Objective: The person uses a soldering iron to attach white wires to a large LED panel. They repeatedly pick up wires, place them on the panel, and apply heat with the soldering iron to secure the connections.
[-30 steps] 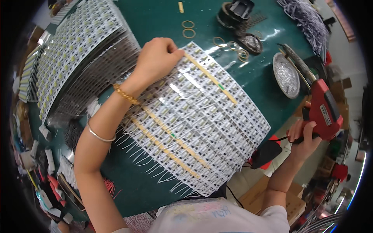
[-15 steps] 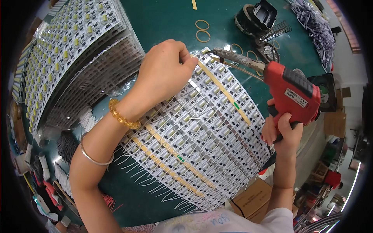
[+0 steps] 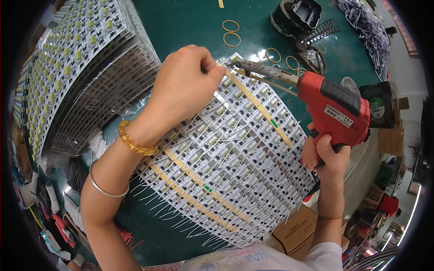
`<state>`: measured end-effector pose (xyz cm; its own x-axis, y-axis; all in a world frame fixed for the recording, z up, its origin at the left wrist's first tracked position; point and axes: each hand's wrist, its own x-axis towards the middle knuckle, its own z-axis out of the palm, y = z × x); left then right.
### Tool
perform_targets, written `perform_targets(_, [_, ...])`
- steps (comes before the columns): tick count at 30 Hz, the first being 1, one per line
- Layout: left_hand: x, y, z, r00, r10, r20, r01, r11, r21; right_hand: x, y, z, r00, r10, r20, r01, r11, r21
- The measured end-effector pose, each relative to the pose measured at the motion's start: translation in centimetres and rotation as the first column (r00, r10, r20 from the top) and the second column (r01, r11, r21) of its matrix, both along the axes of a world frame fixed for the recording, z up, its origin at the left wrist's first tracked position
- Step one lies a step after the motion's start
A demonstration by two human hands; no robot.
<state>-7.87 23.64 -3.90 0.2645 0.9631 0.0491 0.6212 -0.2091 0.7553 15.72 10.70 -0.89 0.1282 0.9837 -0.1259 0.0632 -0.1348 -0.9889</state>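
My right hand (image 3: 332,151) grips the handle of a red soldering gun (image 3: 337,108), its long, dirty metal nose pointing left. The tip of the gun lies close to the fingertips of my left hand (image 3: 187,81), over the far corner of a panel of small white circuit boards (image 3: 253,149). Thumb and forefinger of the left hand are pinched at that corner; what is between them is hidden. Thin white wires (image 3: 199,156) run across the panel and stick out past its near left edge. Yellow strips (image 3: 257,106) with green marks lie along the boards.
A tall stack of similar board panels (image 3: 81,54) stands at the left. Rubber bands (image 3: 232,39) lie on the green table beyond the panel. Farther back are a black soldering stand with a coil spring (image 3: 323,34) and a wire bundle (image 3: 364,31). A cardboard box (image 3: 296,230) sits below at right.
The soldering gun has moved left, bringing its tip nearer my left fingertips. The left hand keeps its pinch at the panel's corner. The whole view has shifted slightly.
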Motion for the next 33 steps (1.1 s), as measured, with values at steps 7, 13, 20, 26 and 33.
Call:
perform_targets(7, [0.07,-0.03,0.22,1.000,0.000,-0.006,0.000,1.000,-0.018,0.13,-0.36,-0.24,0.992,0.033,0.120,-0.036,0.999,0.023])
perform_targets(13, [0.09,-0.10,0.32,1.000,-0.001,0.002,0.001,1.000,-0.022,0.30,-0.52,0.08,1.000,0.009,0.004,-0.009,1.000,0.002])
perform_targets(20, [0.08,-0.13,0.39,1.000,0.000,-0.010,0.000,1.000,-0.020,0.22,-0.46,-0.15,0.999,0.008,-0.052,-0.009,1.000,-0.019])
perform_targets(26, [-0.01,-0.14,0.23,1.000,-0.004,-0.006,0.004,1.000,-0.002,0.50,-0.53,-0.34,0.998,0.045,-0.037,-0.045,0.999,0.014])
perform_targets(33, [0.05,-0.18,0.42,1.000,-0.003,-0.009,0.002,1.000,-0.018,0.32,-0.74,-0.53,0.998,0.018,-0.067,-0.018,1.000,0.005])
